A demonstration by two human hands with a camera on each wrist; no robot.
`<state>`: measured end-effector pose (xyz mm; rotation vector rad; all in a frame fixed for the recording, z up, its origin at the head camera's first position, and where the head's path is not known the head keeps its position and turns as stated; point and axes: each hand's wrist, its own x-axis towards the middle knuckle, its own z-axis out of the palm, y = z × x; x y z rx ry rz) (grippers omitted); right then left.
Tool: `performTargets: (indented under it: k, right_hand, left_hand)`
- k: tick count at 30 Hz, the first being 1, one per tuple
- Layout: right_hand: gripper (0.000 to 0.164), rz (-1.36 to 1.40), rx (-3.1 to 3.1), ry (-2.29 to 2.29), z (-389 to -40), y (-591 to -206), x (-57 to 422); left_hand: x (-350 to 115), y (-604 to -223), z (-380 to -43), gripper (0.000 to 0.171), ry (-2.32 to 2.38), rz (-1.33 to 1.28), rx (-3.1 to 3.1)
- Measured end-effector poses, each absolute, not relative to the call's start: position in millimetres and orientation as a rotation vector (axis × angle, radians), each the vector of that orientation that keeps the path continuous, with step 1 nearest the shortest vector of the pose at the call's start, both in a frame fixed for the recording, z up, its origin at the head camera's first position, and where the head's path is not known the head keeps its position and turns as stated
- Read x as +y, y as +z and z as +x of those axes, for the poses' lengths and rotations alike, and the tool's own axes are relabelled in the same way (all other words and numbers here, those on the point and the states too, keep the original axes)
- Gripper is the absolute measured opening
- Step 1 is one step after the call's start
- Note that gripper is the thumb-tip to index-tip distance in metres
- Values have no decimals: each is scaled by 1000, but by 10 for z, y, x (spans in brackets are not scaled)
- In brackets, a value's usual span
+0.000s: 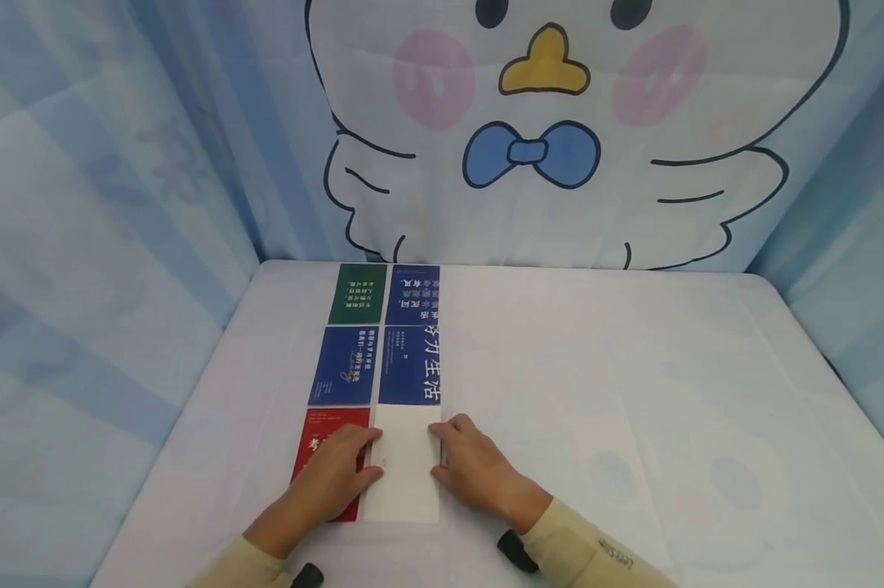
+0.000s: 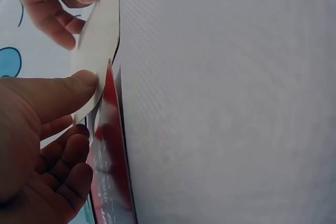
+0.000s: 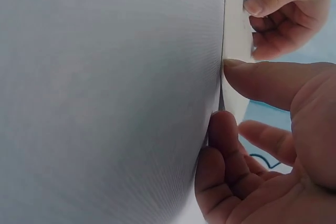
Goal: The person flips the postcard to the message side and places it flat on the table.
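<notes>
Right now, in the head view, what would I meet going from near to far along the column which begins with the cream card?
Cream card → middle blue card → far blue card → cartoon backdrop.

Cartoon-print backdrop (image 1: 545, 220) behind white table (image 1: 618, 384); blue-striped curtain (image 1: 96, 245) left.

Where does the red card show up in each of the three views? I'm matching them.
Head: red card left of centre, low, partly hidden by the left hand.
Left wrist: red card lower left of centre, seen nearly edge-on.
Right wrist: not visible.
Shared landmark: the cream card.
</notes>
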<state>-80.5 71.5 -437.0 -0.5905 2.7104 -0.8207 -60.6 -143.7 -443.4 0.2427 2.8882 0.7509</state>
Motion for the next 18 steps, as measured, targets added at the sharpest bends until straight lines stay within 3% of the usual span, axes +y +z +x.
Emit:
performTargets:
  k: [18]
  right_hand:
    - [44, -757, 2742, -780, -843, -4433, 776]
  left_hand:
    - [-1476, -4456, -635, 53, 704, 312, 2873]
